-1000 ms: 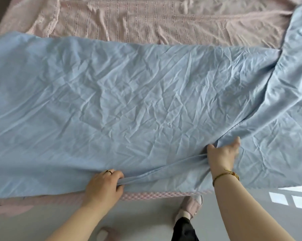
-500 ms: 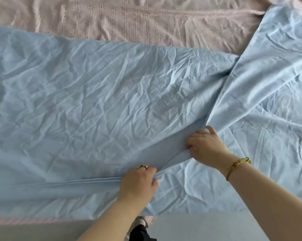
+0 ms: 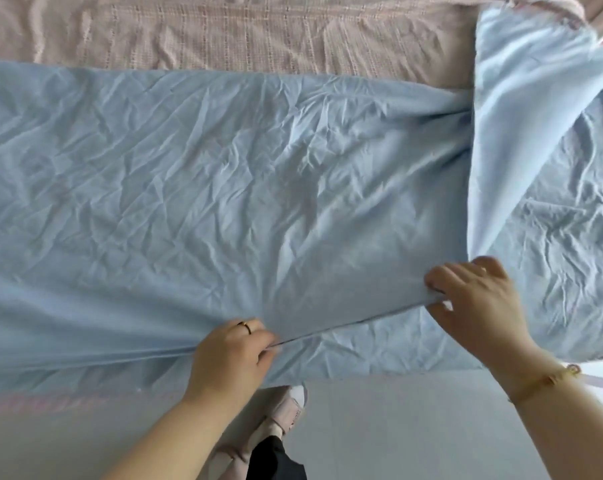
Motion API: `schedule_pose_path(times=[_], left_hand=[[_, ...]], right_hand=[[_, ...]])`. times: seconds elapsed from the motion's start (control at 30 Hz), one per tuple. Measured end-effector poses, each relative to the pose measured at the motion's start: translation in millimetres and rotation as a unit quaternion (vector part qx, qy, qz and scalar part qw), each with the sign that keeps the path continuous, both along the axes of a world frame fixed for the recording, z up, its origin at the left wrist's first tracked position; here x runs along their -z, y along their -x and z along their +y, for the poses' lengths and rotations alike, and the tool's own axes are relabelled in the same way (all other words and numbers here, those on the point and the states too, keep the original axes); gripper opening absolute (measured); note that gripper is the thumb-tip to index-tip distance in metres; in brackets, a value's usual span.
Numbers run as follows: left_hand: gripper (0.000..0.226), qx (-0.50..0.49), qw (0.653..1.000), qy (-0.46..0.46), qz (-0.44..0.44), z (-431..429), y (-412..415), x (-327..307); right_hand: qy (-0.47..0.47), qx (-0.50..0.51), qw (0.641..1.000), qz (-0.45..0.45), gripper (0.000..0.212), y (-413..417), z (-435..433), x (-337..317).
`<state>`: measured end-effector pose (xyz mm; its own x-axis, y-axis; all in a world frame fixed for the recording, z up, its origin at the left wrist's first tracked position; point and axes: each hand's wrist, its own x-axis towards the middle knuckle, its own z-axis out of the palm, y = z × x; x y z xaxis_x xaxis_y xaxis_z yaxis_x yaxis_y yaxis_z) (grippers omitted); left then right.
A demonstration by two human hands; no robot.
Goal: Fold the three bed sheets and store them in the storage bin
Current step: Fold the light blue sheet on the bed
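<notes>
**Blue bed sheet** [image 3: 224, 168]: spread across the bed and doubled lengthwise. The upper layer now ends in a nearly straight edge on the right, where half a second ago it ran off in a long slant. The paler far-right flap stands turned up. Judgement: the lengthwise fold is being squared, and the crosswise folds are not yet begun.

**Pink bed cover** [image 3: 224, 36]: lies under the sheet and shows along the far side. A wider strip is bare than a second ago. Whether it is one of the three sheets cannot be told.

**Floor** [image 3: 414, 427]: grey, at the near side of the bed. The storage bin is not in view.

**Right hand** [image 3: 477, 299]: fingers are curled and pinch the near right corner of the upper layer. It sits further right than half a second ago, with the cloth pulled taut.

**Left hand** [image 3: 230, 355]: grips the near folded edge, thumb over fingers. It has moved rightward along that edge since a second ago.

**Shoe** [image 3: 289, 407]: pale pink, on the floor below the bed edge.

**Bracelet** [image 3: 542, 381]: gold, on the right wrist.

**Ring** [image 3: 244, 325]: gold, on the left hand.
</notes>
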<state>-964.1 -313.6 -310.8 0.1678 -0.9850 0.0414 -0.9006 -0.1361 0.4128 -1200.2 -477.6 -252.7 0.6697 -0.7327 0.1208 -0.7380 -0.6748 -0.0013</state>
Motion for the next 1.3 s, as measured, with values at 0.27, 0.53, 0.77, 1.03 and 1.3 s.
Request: schedule_pose_path(times=[0.27,0.53,0.77,1.03,1.3], left_hand=[[0.018,0.015,0.989,-0.136,-0.051,0,40,10],[0.03,0.013,0.989,-0.144,-0.021,-88,164,9],[0.02,-0.022,0.971,-0.236,-0.011,-166,253,-4],[0.042,-0.072,0.964,-0.25,0.051,-169,248,-10],[0.027,0.127,0.972,-0.198,-0.027,-169,238,-23]], right_hand=[[-0.197,0.139,0.968,0.073,0.02,33,35,44],[-0.232,0.296,0.926,0.032,0.029,55,-69,40],[-0.229,0.298,0.926,0.034,0.04,98,-161,49],[-0.363,0.402,0.804,-0.245,0.004,125,-206,38],[-0.307,0.521,0.587,-0.538,0.019,244,-108,18]])
